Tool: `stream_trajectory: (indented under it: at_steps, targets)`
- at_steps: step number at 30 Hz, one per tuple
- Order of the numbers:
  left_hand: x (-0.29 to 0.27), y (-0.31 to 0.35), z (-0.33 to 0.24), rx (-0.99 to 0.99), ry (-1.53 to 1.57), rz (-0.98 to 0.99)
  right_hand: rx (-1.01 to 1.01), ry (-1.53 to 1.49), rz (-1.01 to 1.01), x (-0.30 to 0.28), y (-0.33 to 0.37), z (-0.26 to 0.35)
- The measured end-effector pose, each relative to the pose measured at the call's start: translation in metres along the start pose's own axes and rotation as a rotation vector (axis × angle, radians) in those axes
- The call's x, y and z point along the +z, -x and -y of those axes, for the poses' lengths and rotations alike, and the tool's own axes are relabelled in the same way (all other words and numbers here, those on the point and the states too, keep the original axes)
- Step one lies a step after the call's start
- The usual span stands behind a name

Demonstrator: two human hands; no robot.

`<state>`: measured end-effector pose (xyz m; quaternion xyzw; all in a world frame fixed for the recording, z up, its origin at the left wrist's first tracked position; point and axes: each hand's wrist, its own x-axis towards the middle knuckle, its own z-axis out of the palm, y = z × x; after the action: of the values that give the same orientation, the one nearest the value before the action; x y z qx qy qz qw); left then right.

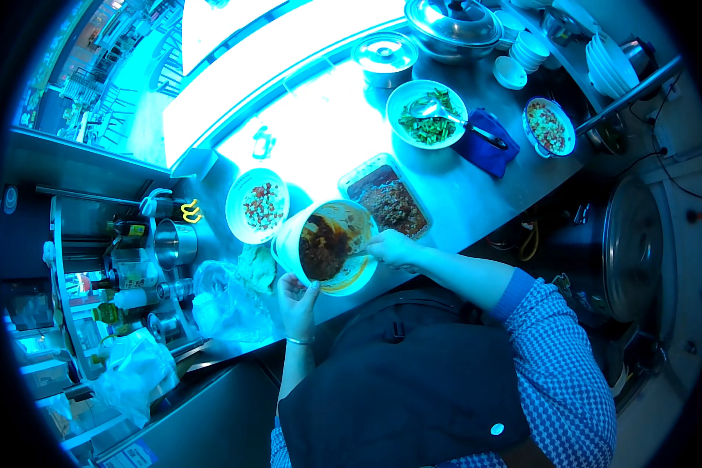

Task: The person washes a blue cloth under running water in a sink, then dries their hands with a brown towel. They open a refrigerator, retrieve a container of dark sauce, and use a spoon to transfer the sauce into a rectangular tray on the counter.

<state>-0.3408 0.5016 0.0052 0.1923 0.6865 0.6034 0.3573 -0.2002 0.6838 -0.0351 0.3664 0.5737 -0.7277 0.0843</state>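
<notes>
A large white bowl (356, 285) is tilted over the front of the steel counter, with a dark brown mash (324, 248) inside and sauce smeared on its wall. My left hand (296, 300) grips the bowl's near left rim, thumb on the outside. At the bowl's right side my right hand (392, 248) is closed round the handle of a utensil, perhaps a spoon, whose end reaches into the mash. Just beyond stands a rectangular tray (423, 225) filled with a dark, saucy food. A white bowl of diced pieces (262, 209) sits to the left.
Farther back are a bowl of chopped greens (431, 117) with a spoon, a blue cloth (487, 144), a bowl of diced vegetables (548, 127) and lidded pots (385, 56). Plastic bags (225, 300) lie left, beside a shelf of bottles. A big round lid (633, 249) stands at right.
</notes>
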Motion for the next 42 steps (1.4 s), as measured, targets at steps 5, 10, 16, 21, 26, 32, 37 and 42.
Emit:
stream_trajectory:
  at_steps: [5,10,16,21,26,32,37,42]
  targets:
    - [-0.001,-0.001,0.007,0.013,0.013,-0.035,0.109,-0.184,-0.016,-0.01,0.025,0.016]
    - [0.003,-0.003,0.008,0.047,0.01,-0.078,0.114,-0.298,0.006,-0.035,0.059,0.036]
    - [0.008,-0.005,0.012,0.055,0.01,-0.107,-0.039,-0.32,-0.112,-0.082,0.094,0.027]
    - [0.013,-0.002,0.009,0.046,-0.003,-0.14,-0.363,0.12,-0.419,-0.101,0.088,-0.02]
    - [0.007,-0.005,0.015,0.048,-0.01,-0.142,-0.618,1.228,-0.619,-0.082,0.073,-0.064]
    - [0.005,-0.004,0.016,0.048,-0.004,-0.132,-0.658,1.269,-0.691,-0.075,0.096,-0.062]
    - [0.004,-0.006,0.015,0.02,-0.012,-0.113,-0.77,0.869,-0.818,-0.073,0.114,-0.047]
    - [0.0,-0.005,0.013,-0.002,-0.024,-0.116,-0.877,0.559,-0.599,-0.048,0.106,-0.018]
